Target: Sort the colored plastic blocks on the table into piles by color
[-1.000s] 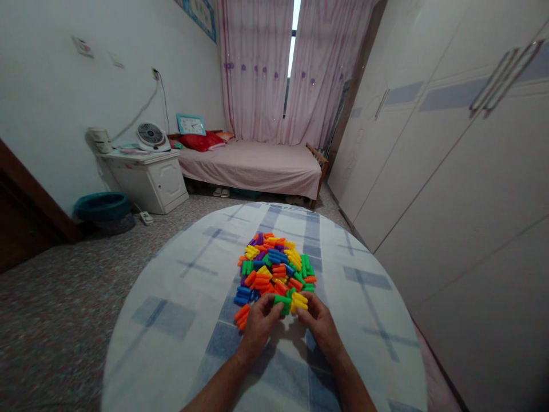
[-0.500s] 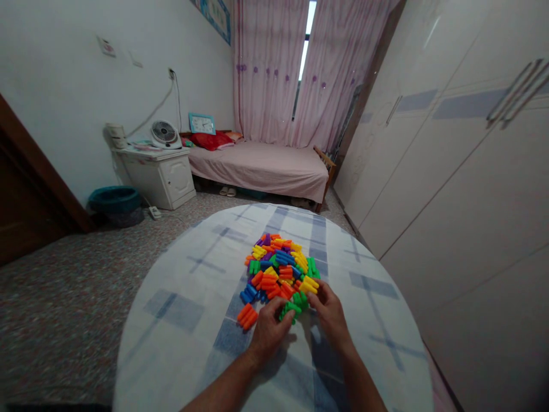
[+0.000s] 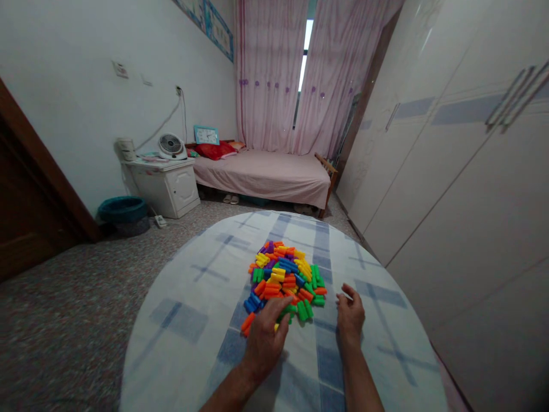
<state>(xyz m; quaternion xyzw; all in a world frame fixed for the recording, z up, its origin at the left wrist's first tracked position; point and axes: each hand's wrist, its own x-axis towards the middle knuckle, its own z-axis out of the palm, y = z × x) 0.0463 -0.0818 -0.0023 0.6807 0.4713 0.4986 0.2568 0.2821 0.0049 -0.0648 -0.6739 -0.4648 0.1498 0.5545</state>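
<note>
Left hand [image 3: 263, 339] and right hand [image 3: 351, 315] both observed bare. Left forearm [image 3: 234, 384] and right forearm [image 3: 360, 375] likewise bare, narrowing towards the wrists.

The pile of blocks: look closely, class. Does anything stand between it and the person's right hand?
Nothing visible does. Between the right hand and the pile of blocks, only patterned tablecloth shows. The left hand is at the pile's near edge, to the left of that gap.

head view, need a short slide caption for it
Left hand at the near edge of piled multicoloured plastic building blocks, right hand apart, over a patterned tablecloth.
</note>
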